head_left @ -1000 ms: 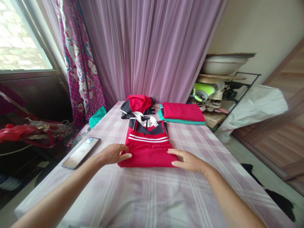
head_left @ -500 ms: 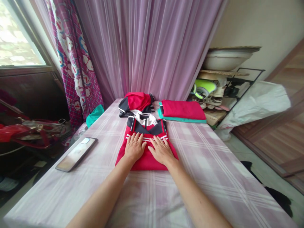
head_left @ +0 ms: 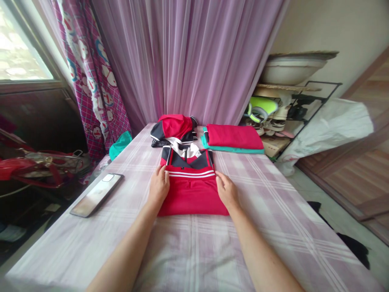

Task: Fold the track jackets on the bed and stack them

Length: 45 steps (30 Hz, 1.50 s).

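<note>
A folded red jacket (head_left: 191, 196) lies flat before me, its dark and white zipped collar at the far end and a white-striped hem band across it. My left hand (head_left: 159, 184) is closed on the left end of that band, thumb and fingers at the edge. At the right end, my right hand (head_left: 227, 188) pinches the opposite edge, its fingers curled and partly hidden. Just beyond the collar sits a loosely bundled red and dark garment (head_left: 174, 129). A folded red garment (head_left: 234, 137) rests on a teal one (head_left: 243, 150) at the back right.
A phone (head_left: 96, 195) lies at the left on the checked tablecloth (head_left: 194, 251). Purple curtains (head_left: 194, 61) hang behind the table. To the right stands a rack (head_left: 323, 106) with shoes and a basin (head_left: 294, 69); a white bag (head_left: 331, 125) leans beside it.
My hands have slid apart from the top of the jacket to its two sides, closing on the ends of the striped band, which now shows fully. The view has tilted slightly.
</note>
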{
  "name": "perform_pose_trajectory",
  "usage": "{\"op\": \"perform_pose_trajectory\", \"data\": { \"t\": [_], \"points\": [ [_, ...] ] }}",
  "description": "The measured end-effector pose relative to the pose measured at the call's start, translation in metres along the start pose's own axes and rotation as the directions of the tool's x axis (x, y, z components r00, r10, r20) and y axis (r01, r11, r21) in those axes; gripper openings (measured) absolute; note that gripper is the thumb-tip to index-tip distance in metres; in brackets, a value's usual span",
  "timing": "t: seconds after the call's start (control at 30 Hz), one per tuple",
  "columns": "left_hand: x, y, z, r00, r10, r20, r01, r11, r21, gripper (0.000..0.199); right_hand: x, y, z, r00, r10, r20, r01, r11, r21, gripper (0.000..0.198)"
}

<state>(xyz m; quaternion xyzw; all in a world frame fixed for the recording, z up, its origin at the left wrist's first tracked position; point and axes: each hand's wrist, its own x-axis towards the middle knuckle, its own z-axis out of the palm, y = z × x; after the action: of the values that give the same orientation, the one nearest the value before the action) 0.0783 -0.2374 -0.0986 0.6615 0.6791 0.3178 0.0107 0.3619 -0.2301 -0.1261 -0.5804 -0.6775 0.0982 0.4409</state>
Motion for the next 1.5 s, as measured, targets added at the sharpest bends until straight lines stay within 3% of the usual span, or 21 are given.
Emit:
{"op": "perform_pose_trajectory", "data": {
  "t": [0.1, 0.23, 0.4, 0.57, 0.73, 0.93, 1.03, 1.1, 1.17, 1.23, 1.33, 1.43, 1.5],
  "points": [
    [0.004, -0.01, -0.019, 0.982, -0.175, 0.072, 0.171, 0.983, 0.062, 0.043, -0.001, 0.012, -0.004, 0.99, 0.138, -0.042, -0.14, 0.989, -0.045, 0.046],
    [0.004, -0.011, -0.038, 0.927, -0.303, 0.222, 0.254, 0.941, 0.224, 0.041, 0.002, 0.016, -0.002, 0.987, 0.158, -0.008, -0.157, 0.979, -0.126, 0.044],
    [0.008, 0.002, -0.045, 0.894, -0.35, 0.279, 0.277, 0.923, 0.269, 0.043, 0.003, 0.011, -0.002, 0.986, 0.157, 0.054, -0.143, 0.969, -0.202, 0.036],
    [0.014, 0.006, -0.047, 0.869, -0.375, 0.323, 0.323, 0.924, 0.206, 0.035, 0.005, 0.005, -0.005, 0.982, 0.162, 0.099, -0.145, 0.977, -0.159, 0.028],
    [0.012, -0.001, -0.046, 0.871, -0.405, 0.278, 0.368, 0.913, 0.178, 0.037, 0.01, -0.003, -0.006, 0.999, 0.051, -0.018, -0.053, 0.989, -0.141, 0.023],
    [0.011, -0.001, -0.048, 0.852, -0.429, 0.301, 0.385, 0.902, 0.194, 0.037, 0.006, -0.004, -0.003, 0.978, 0.207, 0.012, -0.193, 0.929, -0.315, 0.025],
    [0.009, 0.005, -0.052, 0.914, -0.348, 0.207, 0.311, 0.931, 0.189, 0.04, 0.008, 0.0, -0.006, 0.968, 0.249, 0.016, -0.235, 0.931, -0.279, 0.027],
    [0.006, 0.013, -0.053, 0.971, -0.202, 0.13, 0.172, 0.963, 0.209, 0.042, 0.011, -0.002, -0.009, 0.971, 0.24, -0.017, -0.238, 0.947, -0.218, 0.034],
    [0.0, 0.023, -0.049, 0.992, -0.026, 0.126, -0.002, 0.975, 0.221, 0.041, 0.013, -0.011, -0.012, 0.987, 0.155, -0.035, -0.159, 0.97, -0.182, 0.043],
    [-0.006, 0.033, -0.039, 0.978, 0.114, 0.176, -0.152, 0.964, 0.217, 0.042, 0.012, -0.025, -0.014, 1.0, 0.015, 0.008, -0.013, 0.979, -0.201, 0.048],
    [-0.015, 0.043, -0.021, 0.943, 0.2, 0.265, -0.26, 0.941, 0.217, 0.047, 0.003, -0.051, -0.01, 0.967, -0.117, 0.227, 0.182, 0.94, -0.289, 0.052],
    [-0.019, 0.041, -0.008, 0.93, 0.217, 0.298, -0.286, 0.935, 0.211, 0.054, -0.006, -0.067, -0.005, 0.887, -0.028, 0.46, 0.227, 0.895, -0.384, 0.054],
    [-0.018, 0.038, -0.006, 0.926, 0.228, 0.301, -0.296, 0.934, 0.201, 0.055, -0.008, -0.069, -0.003, 0.863, 0.058, 0.502, 0.194, 0.879, -0.435, 0.055]
  ]
}}
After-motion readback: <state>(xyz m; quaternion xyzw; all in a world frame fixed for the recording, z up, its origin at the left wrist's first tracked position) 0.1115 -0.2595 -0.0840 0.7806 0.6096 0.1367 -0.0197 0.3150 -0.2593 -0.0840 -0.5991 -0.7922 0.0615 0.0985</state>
